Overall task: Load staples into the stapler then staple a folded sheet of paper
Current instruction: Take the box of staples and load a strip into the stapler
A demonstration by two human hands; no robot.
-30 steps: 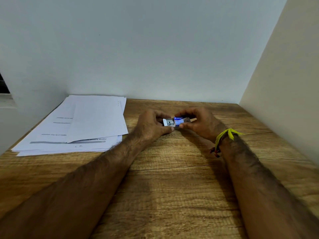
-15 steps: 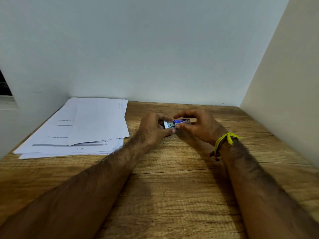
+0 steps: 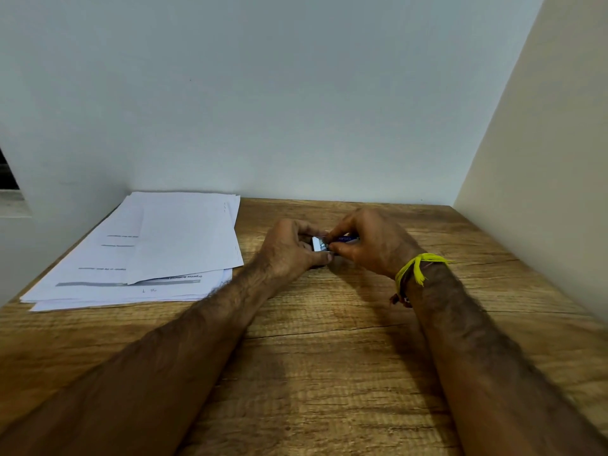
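Both hands meet over the far middle of the wooden table [image 3: 329,357] around a small staple box [image 3: 319,244], white and blue. My left hand [image 3: 289,250] pinches its white inner tray end between thumb and fingers. My right hand [image 3: 371,243] grips the blue sleeve end. Most of the box is hidden by my fingers, and whether staples lie inside cannot be made out. A folded white sheet [image 3: 187,235] lies on top of a stack of printed papers [image 3: 108,284] at the left. No stapler shows in view.
A grey-white wall stands right behind the table and a cream wall closes off the right side. A yellow thread band [image 3: 415,268] circles my right wrist. The paper stack reaches close to the table's left edge.
The two hands have drawn closer together around the box, so less of it shows. The view has tilted slightly. The papers lie as before.
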